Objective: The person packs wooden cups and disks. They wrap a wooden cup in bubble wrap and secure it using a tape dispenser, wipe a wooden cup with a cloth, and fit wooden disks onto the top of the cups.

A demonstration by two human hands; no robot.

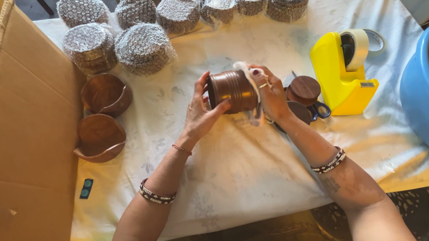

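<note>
My left hand (200, 111) grips the brown ribbed wooden cup (232, 90) from its closed end, fingers wrapped round the side, holding it tipped sideways above the middle of the tabletop (242, 176). My right hand (272, 95) is closed on a white cloth (249, 79) pressed against the cup's mouth, so I judge I am in the middle of wiping it; the next move would call for turning the cup in my left hand so the cloth reaches the rest of the surface.

Just at 3 o'clock from my right hand sit two more round wooden pieces (303, 91) with blue-handled scissors (320, 109) beside them, and further on at 3 o'clock a yellow tape dispenser (341, 76). At the far 3 o'clock edge is a blue tub (428, 107) holding more wooden items.

At 9 o'clock two wooden bowls (102, 114) lie near an open cardboard box (19, 159). Along 12 o'clock runs a row of bubble-wrapped bundles (160, 19)
</note>
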